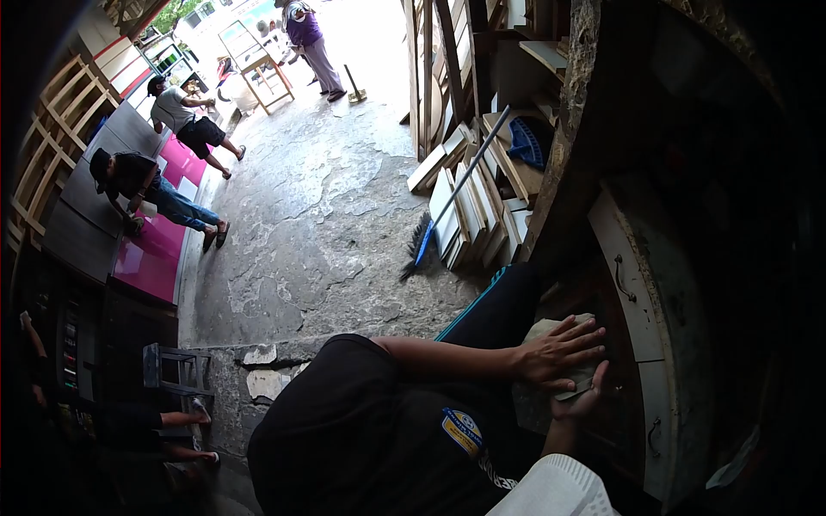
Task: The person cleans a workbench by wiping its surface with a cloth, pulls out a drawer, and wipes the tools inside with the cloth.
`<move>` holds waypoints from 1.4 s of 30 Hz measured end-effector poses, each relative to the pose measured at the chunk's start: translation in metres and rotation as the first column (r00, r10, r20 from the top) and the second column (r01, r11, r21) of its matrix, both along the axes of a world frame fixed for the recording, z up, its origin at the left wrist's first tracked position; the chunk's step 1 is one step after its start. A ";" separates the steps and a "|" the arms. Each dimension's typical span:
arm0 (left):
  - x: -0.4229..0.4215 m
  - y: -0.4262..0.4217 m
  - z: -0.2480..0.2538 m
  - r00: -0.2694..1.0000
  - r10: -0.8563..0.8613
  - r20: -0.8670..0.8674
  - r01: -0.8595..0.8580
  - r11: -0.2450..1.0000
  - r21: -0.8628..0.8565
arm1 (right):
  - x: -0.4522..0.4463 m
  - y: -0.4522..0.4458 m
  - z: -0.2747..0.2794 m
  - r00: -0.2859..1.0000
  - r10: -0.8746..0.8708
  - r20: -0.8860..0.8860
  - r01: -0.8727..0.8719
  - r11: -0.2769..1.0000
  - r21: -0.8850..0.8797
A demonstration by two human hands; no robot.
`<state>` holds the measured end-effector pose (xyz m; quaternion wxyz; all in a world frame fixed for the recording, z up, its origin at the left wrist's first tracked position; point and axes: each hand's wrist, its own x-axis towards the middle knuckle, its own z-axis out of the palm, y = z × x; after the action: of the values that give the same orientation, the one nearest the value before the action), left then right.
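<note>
My spread right hand (552,354) meets my left hand (582,402), whose grip I can't tell, on seemingly soft, light cloth (542,329) best pinched at its edge.

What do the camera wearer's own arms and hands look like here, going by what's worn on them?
Both the left hand and right hand are ungloved. The left arm is bare below a short black T-shirt sleeve, with no watch visible. Pale fabric with a ribbed edge meets the right forearm; whether it's a sleeve, I can't tell.
</note>
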<state>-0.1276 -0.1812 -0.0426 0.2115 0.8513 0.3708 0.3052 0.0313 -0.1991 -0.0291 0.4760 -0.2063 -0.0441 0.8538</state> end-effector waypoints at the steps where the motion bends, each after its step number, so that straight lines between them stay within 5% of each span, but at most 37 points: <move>1: -0.003 0.000 -0.002 1.000 0.001 0.000 -0.001 1.000 -0.001 | -0.001 0.001 -0.002 1.000 0.025 -0.002 -0.025 1.000 0.015; 7: -0.046 0.000 -0.029 0.981 0.033 -0.189 -0.037 0.999 -0.014 | 0.012 0.012 -0.008 0.996 -0.068 -0.051 0.069 0.997 0.030; 9: -0.069 0.001 -0.055 0.928 0.253 -0.275 -0.299 0.944 -0.139 | 0.028 0.015 -0.017 0.998 -0.055 0.009 0.054 0.993 0.100; 10: -0.079 0.001 -0.066 0.930 0.246 -0.274 -0.293 0.945 -0.144 | 0.040 0.018 -0.031 0.994 -0.075 0.078 0.062 0.986 0.153; 12: -0.098 0.003 -0.088 0.787 0.438 -0.434 -0.539 0.831 -0.140 | 0.055 0.016 -0.049 0.971 -0.105 0.214 0.068 0.983 0.171; 15: -0.112 0.000 -0.128 0.761 0.505 -0.408 -0.613 0.766 -0.194 | 0.081 0.009 -0.103 0.955 -0.059 0.289 0.023 0.992 0.126; 16: -0.111 -0.001 -0.126 0.775 0.487 -0.403 -0.614 0.733 -0.294 | 0.086 0.004 -0.116 0.941 -0.056 0.335 0.031 0.996 0.079; 24: -0.107 0.009 -0.121 0.766 0.476 -0.432 -0.616 0.735 -0.283 | 0.114 -0.015 -0.210 0.931 0.000 0.364 0.005 1.000 -0.014; 36: -0.107 0.012 -0.112 0.757 0.464 -0.459 -0.624 0.721 -0.302 | 0.109 -0.010 -0.197 0.864 -0.024 0.503 0.128 0.977 -0.173; 42: -0.106 0.013 -0.110 0.758 0.452 -0.471 -0.623 0.716 -0.315 | 0.117 -0.009 -0.215 0.952 -0.038 0.304 0.068 0.994 -0.090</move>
<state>-0.2337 -0.1682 -0.1530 0.2322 0.6697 0.6986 0.0974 0.1487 -0.2077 -0.2444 0.4755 -0.3589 -0.0683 0.8003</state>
